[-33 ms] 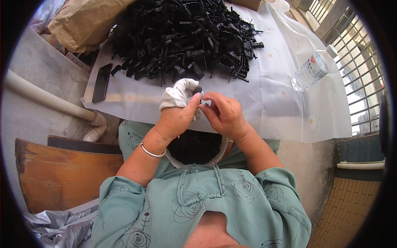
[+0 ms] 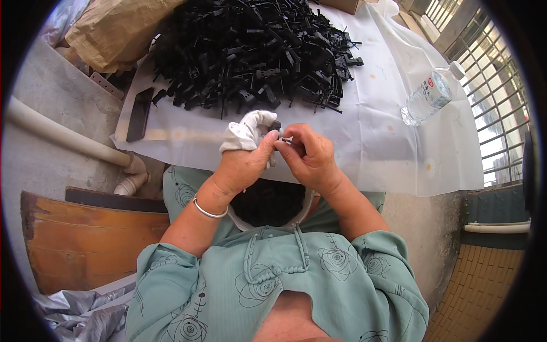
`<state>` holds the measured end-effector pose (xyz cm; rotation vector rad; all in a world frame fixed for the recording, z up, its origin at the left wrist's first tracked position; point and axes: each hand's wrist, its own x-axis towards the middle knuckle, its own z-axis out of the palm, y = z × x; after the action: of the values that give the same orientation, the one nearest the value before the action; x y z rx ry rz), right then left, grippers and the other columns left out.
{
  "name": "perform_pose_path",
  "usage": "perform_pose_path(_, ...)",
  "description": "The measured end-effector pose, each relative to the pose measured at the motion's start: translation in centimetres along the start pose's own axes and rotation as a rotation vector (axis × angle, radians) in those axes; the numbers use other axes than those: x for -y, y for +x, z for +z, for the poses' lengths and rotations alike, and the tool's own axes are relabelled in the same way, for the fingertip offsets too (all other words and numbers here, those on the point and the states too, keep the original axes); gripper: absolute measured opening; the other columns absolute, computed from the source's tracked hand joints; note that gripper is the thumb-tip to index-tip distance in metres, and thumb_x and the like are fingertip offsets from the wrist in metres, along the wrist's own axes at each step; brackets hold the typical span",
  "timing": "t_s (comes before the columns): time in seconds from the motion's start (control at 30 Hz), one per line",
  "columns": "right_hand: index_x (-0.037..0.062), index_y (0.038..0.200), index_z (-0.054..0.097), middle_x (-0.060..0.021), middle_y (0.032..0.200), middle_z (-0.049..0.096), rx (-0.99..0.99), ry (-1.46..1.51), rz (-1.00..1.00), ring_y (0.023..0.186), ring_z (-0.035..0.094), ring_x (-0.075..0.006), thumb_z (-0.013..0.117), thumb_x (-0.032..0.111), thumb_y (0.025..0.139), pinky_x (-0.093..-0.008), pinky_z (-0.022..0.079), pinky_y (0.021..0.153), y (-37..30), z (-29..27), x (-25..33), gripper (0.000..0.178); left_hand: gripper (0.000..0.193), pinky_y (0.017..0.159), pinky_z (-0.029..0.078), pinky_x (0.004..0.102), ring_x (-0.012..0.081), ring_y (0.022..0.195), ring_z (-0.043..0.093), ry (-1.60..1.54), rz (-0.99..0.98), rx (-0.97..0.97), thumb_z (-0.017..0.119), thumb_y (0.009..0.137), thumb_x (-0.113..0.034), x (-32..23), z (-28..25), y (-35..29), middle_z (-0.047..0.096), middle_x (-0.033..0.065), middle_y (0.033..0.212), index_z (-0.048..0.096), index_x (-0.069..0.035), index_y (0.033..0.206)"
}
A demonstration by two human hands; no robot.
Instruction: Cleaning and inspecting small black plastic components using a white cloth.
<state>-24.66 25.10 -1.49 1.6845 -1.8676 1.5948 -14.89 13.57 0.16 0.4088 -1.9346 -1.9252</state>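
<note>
The left hand, its fingers in a white glove and its thumb bare, pinches a small black piece above the table's near edge. The right hand has thumb and forefinger pressed together on a thin dark bit just beside it; whether the two are joined I cannot tell. To do this well, the left grip should probably hold the piece firm and still, leaving its end clear for the right fingertips to work with small, straight movements.

A pale plastic sheet covers the table. A heap of black parts spreads over its far side, a phone lies by the near left corner, and a clear bottle lies toward the right edge. Below the near edge sits a bucket. A pipe runs at left; window bars stand at right.
</note>
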Motion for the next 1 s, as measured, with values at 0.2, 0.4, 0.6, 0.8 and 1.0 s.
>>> perform_pose_path(0.2,0.0026,0.075,0.053,0.0076,0.063,0.043,0.019,0.434,0.572,0.056,0.034,-0.0023,0.063,0.014,0.085,-0.0196,0.03,0.048,0.2,-1.0,-0.1,0.018,0.03,0.06,0.046,0.0199,0.006,0.07,0.051,-0.014,-0.005,0.124,0.057,0.083,-0.005,-0.5,0.0,-0.8,0.06,0.0045,0.09,0.054,0.001,0.113)
perform_pose_path(0.4,0.0019,0.078,0.055,0.0047,0.065,0.05,0.217,0.329,0.384,0.062,0.041,-0.0054,0.053,0.018,0.092,-0.0234,0.037,0.054,0.1,-1.6,-0.3,0.022,0.029,0.068,0.048,0.0245,0.0118,0.072,0.057,0.302,0.2,-0.057,0.06,0.078,-0.004,0.2,0.2,-0.8,0.062,0.0096,0.093,0.057,0.004,0.106)
perform_pose_path(0.6,-0.0006,0.077,0.054,0.0011,0.069,0.053,0.255,0.606,0.556,0.065,0.046,-0.0064,0.048,0.016,0.094,-0.0239,0.041,0.059,-0.9,-0.5,-0.7,0.025,0.031,0.076,0.049,0.0299,0.0257,0.084,0.062,0.533,0.425,-0.059,0.057,0.077,-0.002,-0.3,0.5,-1.1,0.062,0.0165,0.097,0.057,0.003,0.108)
perform_pose_path(0.8,-0.0011,0.077,0.054,0.0015,0.071,0.054,0.245,0.656,0.472,0.068,0.047,-0.0058,0.046,0.016,0.095,-0.0219,0.043,0.063,-0.7,-0.3,0.1,0.026,0.03,0.075,0.049,0.031,0.0266,0.083,0.062,0.402,0.323,-0.071,0.058,0.076,-0.002,-0.5,0.7,-1.8,0.062,0.0166,0.094,0.057,0.003,0.105)
perform_pose_path(1.0,-0.002,0.081,0.057,0.0016,0.072,0.054,0.143,0.675,0.603,0.068,0.047,-0.0058,0.044,0.017,0.096,-0.0229,0.042,0.062,-0.9,1.1,0.2,0.027,0.03,0.073,0.049,0.0306,0.0235,0.084,0.061,0.695,0.458,-0.107,0.059,0.077,-0.003,0.2,0.2,-1.8,0.061,0.0155,0.095,0.057,0.003,0.106)
